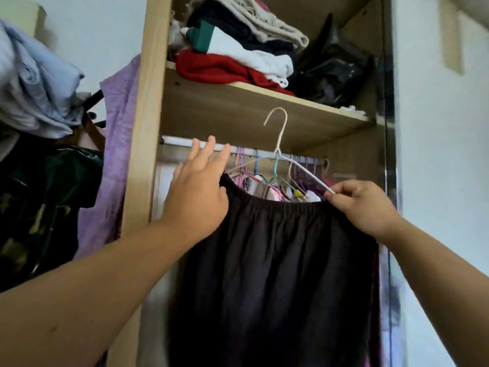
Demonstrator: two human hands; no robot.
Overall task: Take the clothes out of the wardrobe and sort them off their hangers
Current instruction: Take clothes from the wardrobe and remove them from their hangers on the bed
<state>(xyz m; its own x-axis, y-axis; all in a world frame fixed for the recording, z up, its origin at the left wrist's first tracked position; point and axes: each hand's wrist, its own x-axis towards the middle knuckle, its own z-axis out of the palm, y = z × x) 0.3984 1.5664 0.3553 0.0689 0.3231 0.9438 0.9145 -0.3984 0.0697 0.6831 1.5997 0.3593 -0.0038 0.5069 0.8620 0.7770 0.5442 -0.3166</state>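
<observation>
Pale walls flank an open wooden wardrobe (148,128), which fills the middle of my head view. Its upper shelf (238,102) carries a stack of folded clothes (211,67) in red, white, green, dark and beige, with a black bag (336,67) on the right of the same shelf. Below the shelf runs a hanging rail (180,142), crowded toward the right with coloured hangers (275,170) and garments behind them. The black garment (277,274) with a gathered elastic waistband hangs nearer to me, in front of the wardrobe opening, on a white wire hanger (276,151). That hanger's hook is off the rail and stands free in front of the shelf's underside. My right hand (362,205) pinches the right tip of the hanger at the waistband's right end, fingers curled in. My left hand (197,192) is spread wide, fingers straight and pointing up toward the rail, thumb side touching the waistband's left end; I cannot tell whether the thumb grips the cloth. Left of the wardrobe a purple cloth (119,154) hangs against its side panel, with a pale blue bundle (34,83) and a dark patterned garment (45,207) further left.
</observation>
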